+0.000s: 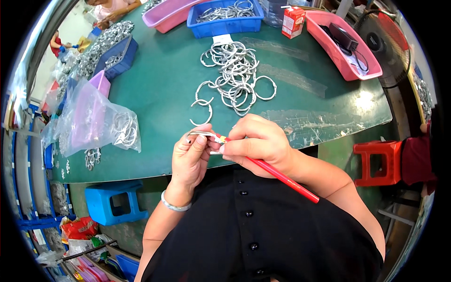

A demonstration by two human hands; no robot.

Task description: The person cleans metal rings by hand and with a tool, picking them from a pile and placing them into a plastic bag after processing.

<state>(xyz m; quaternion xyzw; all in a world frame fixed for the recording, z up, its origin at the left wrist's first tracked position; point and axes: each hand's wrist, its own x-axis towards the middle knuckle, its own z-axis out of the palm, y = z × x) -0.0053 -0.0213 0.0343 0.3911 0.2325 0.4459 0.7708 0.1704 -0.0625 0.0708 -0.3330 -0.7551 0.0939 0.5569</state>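
Note:
Close to my body, over the table's near edge, both hands meet. My left hand [189,155] pinches a small silver bangle [201,133] between thumb and fingers; part of it is hidden by them. In my right hand [263,143] is a slim red pencil [290,181], its back end slanting down over my black clothing. The pencil's front end meets the bangle, where a bit of yellow shows; the exact contact is too small to tell. Beyond the hands lies a loose pile of silver bangles [237,70], with several open ones at its near left side.
A blue bin [225,29] of bangles, a red drink carton [292,22] and a pink tray [345,63] with a black adapter stand along the far side. Plastic bags [84,122] lie left. Stools, blue [101,202] and red [376,162], flank the table. Another person [110,10] sits far left.

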